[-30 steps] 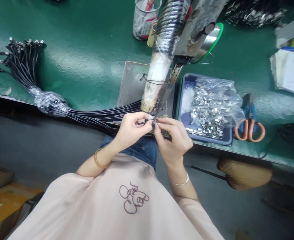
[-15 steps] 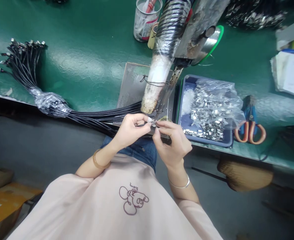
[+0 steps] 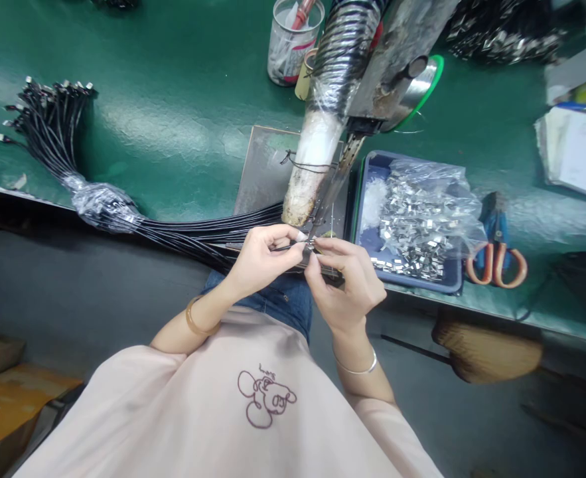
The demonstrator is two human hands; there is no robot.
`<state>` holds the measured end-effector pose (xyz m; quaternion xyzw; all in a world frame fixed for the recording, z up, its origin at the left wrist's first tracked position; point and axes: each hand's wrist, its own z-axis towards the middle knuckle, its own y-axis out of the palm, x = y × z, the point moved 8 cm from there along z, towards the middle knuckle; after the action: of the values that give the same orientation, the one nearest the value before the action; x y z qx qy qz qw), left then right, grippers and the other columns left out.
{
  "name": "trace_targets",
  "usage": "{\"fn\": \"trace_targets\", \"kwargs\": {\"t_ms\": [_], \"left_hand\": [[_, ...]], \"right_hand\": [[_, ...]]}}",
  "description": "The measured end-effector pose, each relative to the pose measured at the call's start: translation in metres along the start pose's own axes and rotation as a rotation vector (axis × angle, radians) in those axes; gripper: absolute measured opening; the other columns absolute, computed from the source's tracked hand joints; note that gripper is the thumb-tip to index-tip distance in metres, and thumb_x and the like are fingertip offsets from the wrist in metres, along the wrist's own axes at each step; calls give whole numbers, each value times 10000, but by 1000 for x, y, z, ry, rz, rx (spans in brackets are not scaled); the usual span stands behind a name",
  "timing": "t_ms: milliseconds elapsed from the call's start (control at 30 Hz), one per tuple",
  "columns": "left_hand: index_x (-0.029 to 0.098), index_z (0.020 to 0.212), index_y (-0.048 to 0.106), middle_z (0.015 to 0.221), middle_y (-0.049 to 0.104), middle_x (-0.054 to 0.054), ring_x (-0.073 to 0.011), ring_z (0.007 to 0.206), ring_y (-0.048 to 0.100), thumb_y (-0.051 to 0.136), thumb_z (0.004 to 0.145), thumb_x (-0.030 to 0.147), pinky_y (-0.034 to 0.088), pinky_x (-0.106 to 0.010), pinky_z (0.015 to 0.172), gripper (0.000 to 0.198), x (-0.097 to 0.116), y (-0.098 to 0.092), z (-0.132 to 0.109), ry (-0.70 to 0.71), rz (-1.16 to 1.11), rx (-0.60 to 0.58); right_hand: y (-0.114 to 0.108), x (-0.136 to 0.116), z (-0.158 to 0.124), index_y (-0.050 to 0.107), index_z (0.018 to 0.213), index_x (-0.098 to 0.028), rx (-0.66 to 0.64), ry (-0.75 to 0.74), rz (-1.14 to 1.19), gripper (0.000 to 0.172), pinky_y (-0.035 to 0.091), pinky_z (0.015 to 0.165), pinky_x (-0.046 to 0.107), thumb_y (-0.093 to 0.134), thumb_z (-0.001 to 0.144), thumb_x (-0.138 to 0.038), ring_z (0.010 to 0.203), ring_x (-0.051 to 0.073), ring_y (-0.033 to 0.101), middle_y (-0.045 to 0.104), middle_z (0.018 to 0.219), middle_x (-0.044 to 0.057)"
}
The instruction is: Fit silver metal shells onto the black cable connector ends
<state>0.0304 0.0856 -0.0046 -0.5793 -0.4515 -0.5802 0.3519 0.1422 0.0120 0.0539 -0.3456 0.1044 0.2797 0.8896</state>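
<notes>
My left hand (image 3: 263,255) pinches the end of a thin black cable (image 3: 285,247) at the front edge of the green bench. My right hand (image 3: 345,279) meets it fingertip to fingertip, pinched on a small metal connector shell (image 3: 310,246) at the cable's tip. Both hands sit just below the nozzle of a plastic-wrapped machine (image 3: 317,159). The bundle of black cables (image 3: 123,216), bound in clear wrap, runs left from my hands to its fanned plug ends (image 3: 44,113).
A blue tray (image 3: 452,282) holds a clear bag of metal shells (image 3: 422,212) to the right of my hands. Orange-handled scissors (image 3: 496,255) lie beyond it. A metal plate (image 3: 263,169), a clear cup (image 3: 290,43), a solder reel (image 3: 422,83) and papers (image 3: 576,146) stand further back.
The hands stay together at the cable tip, with only slight finger shifts. The view has drifted a little.
</notes>
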Motion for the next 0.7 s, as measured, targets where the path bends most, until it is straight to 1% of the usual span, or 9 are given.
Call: {"fn": "trace_targets", "kwargs": {"t_ms": [100,300,400,500,533,567,600,633,700], "left_hand": [[137,694,667,509,314,88,-54,491,230,717,727,287,198,-235,493,161,-6,1,1,-25,-14,-31],[123,707,661,496,294,99,-36,475,223,763,751,303,186,-206,476,211,-8,4,0,-45,-50,-98],[115,760,708,460,396,82,-40,425,306,774,776,351,237,-192,445,245,-10,14,-8,-128,-56,-313],[119,819,773,474,558,14,-69,407,429,740,820,331,316,-197,437,215,-12,27,-26,-185,14,-638],[124,812,788,471,572,4,-71,405,436,735,826,320,319,-198,437,204,-12,29,-31,-175,46,-723],[128,795,797,463,568,3,-69,405,425,736,828,315,310,-199,435,199,-12,30,-36,-154,75,-788],[130,779,803,459,558,4,-66,410,411,737,828,316,300,-200,437,203,-11,31,-40,-131,96,-836],[130,770,805,462,552,6,-64,422,398,737,830,322,292,-201,441,213,-10,32,-43,-111,110,-867],[125,771,804,496,562,2,-64,458,398,732,835,337,297,-202,460,233,-10,32,-46,-94,116,-891]], "right_hand": [[2,-2,-1,573,860,-242,-24,-34,-14,202,631,714,276,681,840,-72,800,160,760,777,931,35],[-2,2,-1,591,846,-223,-66,8,51,192,614,708,248,692,842,-60,803,152,760,777,897,32],[-13,14,-3,632,891,-223,-106,153,170,130,595,611,244,670,879,-100,703,144,744,769,860,10],[-48,33,-5,660,909,-223,125,277,197,45,413,380,219,661,907,-178,415,98,579,677,641,-48],[-61,39,-5,665,880,-224,221,274,146,29,351,354,229,665,908,-215,369,94,519,613,563,-67],[-68,48,-5,669,847,-226,245,289,72,79,330,363,244,651,919,-252,366,100,498,568,525,-71],[-67,58,-3,673,813,-223,189,319,-3,137,330,384,254,630,930,-280,381,106,497,560,522,-61],[-61,72,-1,677,792,-217,69,364,-76,168,355,422,264,623,929,-299,417,113,513,592,556,-43],[-44,92,2,673,732,-211,-163,344,-166,199,406,515,287,667,880,-345,524,151,586,659,617,-4]]}}
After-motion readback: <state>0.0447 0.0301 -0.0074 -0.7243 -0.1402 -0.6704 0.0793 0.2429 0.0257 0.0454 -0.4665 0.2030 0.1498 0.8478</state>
